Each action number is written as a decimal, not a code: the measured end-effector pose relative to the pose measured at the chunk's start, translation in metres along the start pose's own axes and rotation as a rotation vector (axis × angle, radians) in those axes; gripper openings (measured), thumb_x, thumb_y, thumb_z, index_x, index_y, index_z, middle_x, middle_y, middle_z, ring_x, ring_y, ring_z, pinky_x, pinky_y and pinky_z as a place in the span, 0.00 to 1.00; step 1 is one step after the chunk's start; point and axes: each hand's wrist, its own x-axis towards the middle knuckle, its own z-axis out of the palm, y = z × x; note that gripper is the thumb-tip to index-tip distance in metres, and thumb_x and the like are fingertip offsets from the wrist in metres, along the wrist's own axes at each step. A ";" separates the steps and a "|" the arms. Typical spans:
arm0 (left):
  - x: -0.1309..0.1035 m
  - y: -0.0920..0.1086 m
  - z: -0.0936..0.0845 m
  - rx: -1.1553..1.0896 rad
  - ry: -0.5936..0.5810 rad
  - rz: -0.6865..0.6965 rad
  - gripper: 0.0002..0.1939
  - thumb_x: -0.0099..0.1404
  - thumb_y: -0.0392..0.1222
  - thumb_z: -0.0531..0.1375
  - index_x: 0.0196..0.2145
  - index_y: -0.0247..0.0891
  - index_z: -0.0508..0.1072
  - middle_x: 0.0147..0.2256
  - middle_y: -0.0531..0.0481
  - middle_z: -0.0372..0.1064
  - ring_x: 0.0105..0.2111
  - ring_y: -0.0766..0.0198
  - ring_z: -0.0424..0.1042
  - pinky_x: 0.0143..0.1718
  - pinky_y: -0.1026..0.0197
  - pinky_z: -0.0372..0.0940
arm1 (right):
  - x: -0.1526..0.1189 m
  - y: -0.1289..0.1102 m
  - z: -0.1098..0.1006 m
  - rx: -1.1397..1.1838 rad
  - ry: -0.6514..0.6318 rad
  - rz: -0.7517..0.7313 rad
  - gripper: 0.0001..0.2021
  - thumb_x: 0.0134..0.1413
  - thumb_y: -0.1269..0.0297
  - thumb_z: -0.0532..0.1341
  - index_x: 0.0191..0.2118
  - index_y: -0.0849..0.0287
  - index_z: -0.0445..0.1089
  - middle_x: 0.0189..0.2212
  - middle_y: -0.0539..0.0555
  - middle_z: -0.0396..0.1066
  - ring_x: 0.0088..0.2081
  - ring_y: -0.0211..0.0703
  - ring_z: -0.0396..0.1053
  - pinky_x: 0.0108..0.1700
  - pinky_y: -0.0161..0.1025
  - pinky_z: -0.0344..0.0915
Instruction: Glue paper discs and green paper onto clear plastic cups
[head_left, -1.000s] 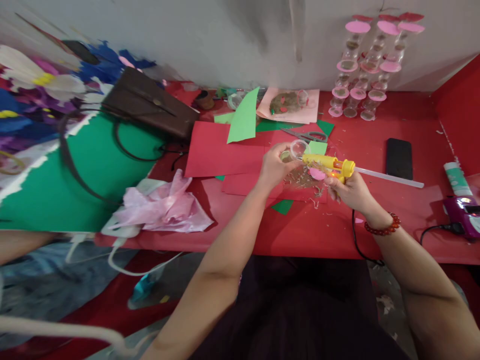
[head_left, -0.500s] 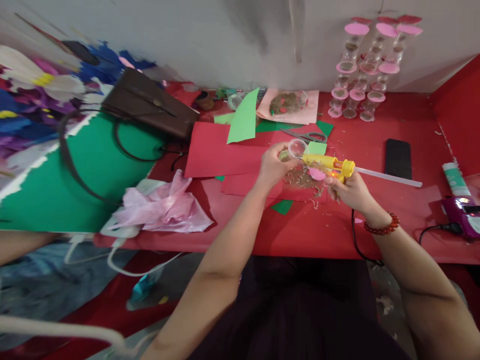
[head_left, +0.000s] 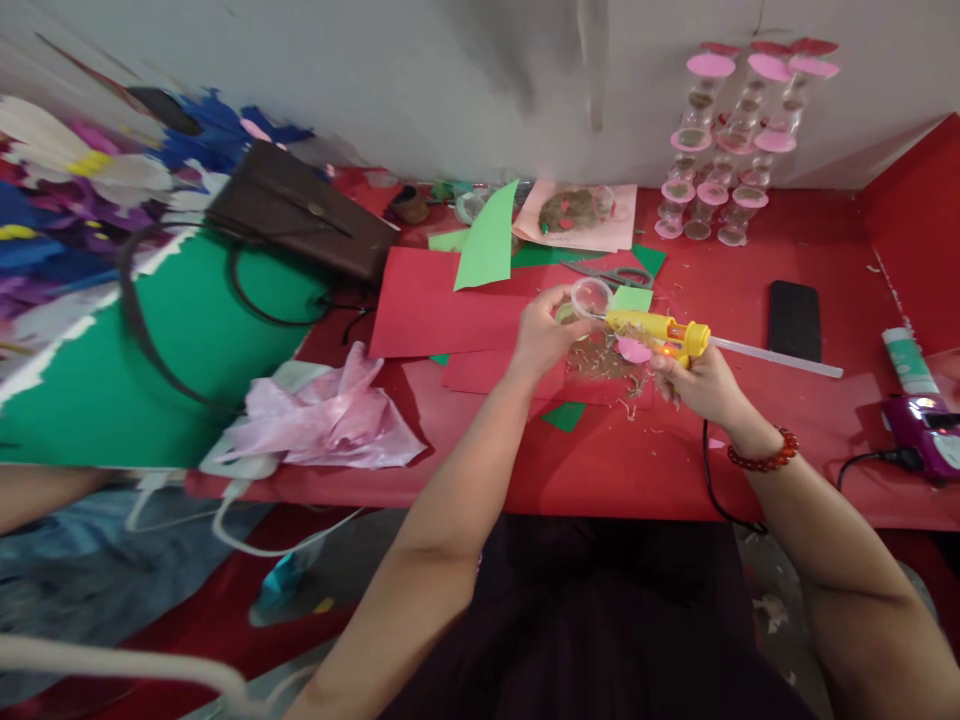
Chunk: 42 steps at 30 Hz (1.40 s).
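Note:
My left hand (head_left: 550,331) is closed on a small clear plastic cup (head_left: 592,297), its round rim tilted up. In my right hand (head_left: 694,378) is a yellow hot glue gun (head_left: 651,328), with a long translucent glue stick (head_left: 780,358) sticking out of its back. The gun's nozzle is at the cup, close to my left fingertips; whether it touches cannot be made out. Below the gun lie a pink paper circle (head_left: 634,350) and scattered thin brownish shreds (head_left: 600,365). Scissors (head_left: 611,273) rest just behind the cup.
Red paper sheets (head_left: 450,305) and a light green sheet (head_left: 487,240) lie left of my hands. A pink plastic bag (head_left: 330,415), brown handbag (head_left: 300,215) and phone (head_left: 795,320) are on the red table. Clear cup towers with pink discs (head_left: 712,145) hang by the wall.
The cup in my left hand has shifted very slightly to the left. Otherwise my hands and the glue gun hold almost the same place.

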 end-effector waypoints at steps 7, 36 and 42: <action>0.001 -0.002 0.000 0.016 0.016 -0.044 0.19 0.48 0.44 0.76 0.37 0.41 0.79 0.36 0.50 0.80 0.37 0.58 0.79 0.45 0.53 0.74 | 0.001 -0.001 -0.001 -0.003 0.018 0.013 0.29 0.56 0.36 0.67 0.44 0.62 0.76 0.13 0.42 0.61 0.14 0.32 0.57 0.17 0.33 0.56; 0.001 -0.002 0.001 0.012 0.049 -0.031 0.19 0.46 0.44 0.77 0.36 0.41 0.79 0.35 0.51 0.78 0.37 0.59 0.77 0.43 0.55 0.73 | 0.000 -0.005 0.001 0.014 0.016 0.001 0.26 0.57 0.37 0.67 0.41 0.60 0.74 0.12 0.42 0.61 0.14 0.32 0.56 0.18 0.34 0.56; 0.002 -0.005 -0.002 -0.024 0.037 -0.023 0.20 0.47 0.43 0.77 0.38 0.42 0.80 0.37 0.50 0.79 0.37 0.59 0.78 0.41 0.56 0.74 | 0.001 -0.005 -0.002 0.002 0.020 0.003 0.29 0.54 0.31 0.66 0.33 0.57 0.73 0.12 0.43 0.61 0.14 0.33 0.57 0.17 0.35 0.54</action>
